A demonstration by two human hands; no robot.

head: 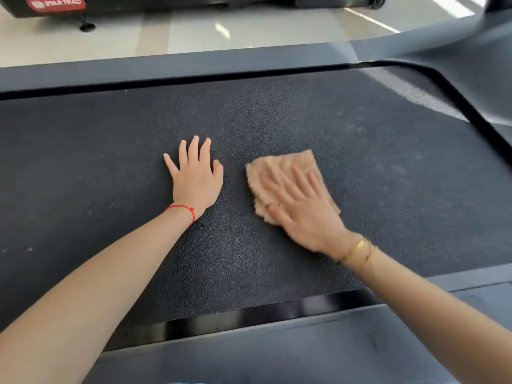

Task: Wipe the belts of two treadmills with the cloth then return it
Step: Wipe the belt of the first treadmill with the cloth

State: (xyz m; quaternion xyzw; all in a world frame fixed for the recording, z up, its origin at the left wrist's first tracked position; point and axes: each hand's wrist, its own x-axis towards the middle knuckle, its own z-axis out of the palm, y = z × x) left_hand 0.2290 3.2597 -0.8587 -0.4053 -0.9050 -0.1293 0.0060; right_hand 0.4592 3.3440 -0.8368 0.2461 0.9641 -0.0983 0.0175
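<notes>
Fingers point(299, 176) of our right hand point(302, 214) lie straight, pressing the cloth point(277, 167) on the belt point(277, 120); our left hand point(195, 178) rests spread beside it. Beyond, pale floor point(194, 29) and 1 more treadmill point(55, 5).

Up at 12 o'clock there's shiny pale tile floor point(194, 29) with window glare on it. At 11 o'clock sits the black base of another machine point(166, 2) with a red STAR TRAC badge point(56, 3), plus a little black leveling foot point(87, 25) under it.
</notes>
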